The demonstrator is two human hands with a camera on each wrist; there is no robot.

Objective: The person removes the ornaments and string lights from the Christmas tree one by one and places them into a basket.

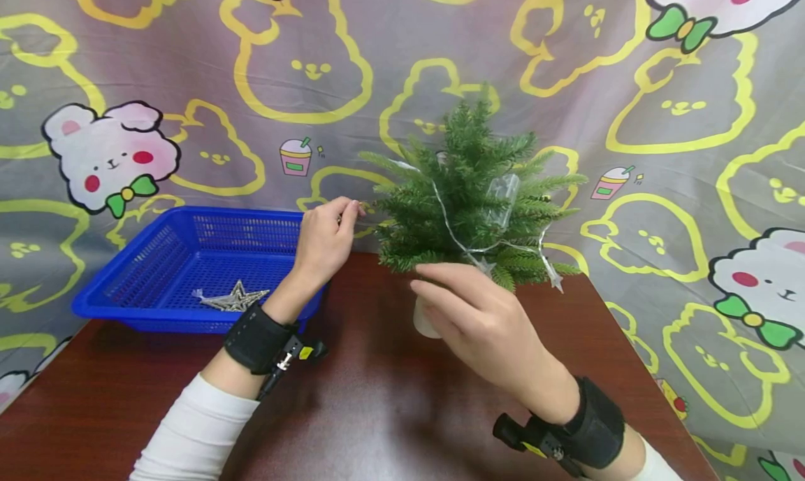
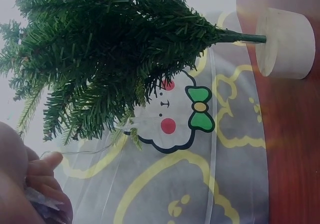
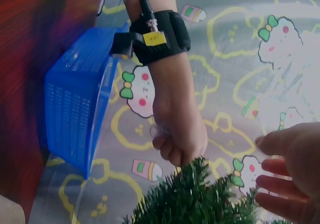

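Note:
A small artificial Christmas tree [image 1: 472,208] stands on a pale round base [image 2: 287,44]. A clear string of star lights [image 1: 443,212] drapes over its branches, one star [image 1: 555,278] dangling at the right. At the tree's left side my left hand [image 1: 328,238] has its fingers curled round part of the light string, and a thin wire [image 2: 87,152] runs from the thumb to the branches. Something silvery and translucent [image 2: 45,201] shows within that hand. My right hand [image 1: 474,320] is before the lower branches, fingers loosely bent and holding nothing.
A blue plastic basket [image 1: 144,320] sits at the left of the dark red-brown table [image 1: 377,411], with a silvery star ornament [image 1: 237,298] inside. A clear plastic box [image 1: 503,198] is lodged among the branches. A cartoon-printed curtain [image 1: 352,19] hangs behind.

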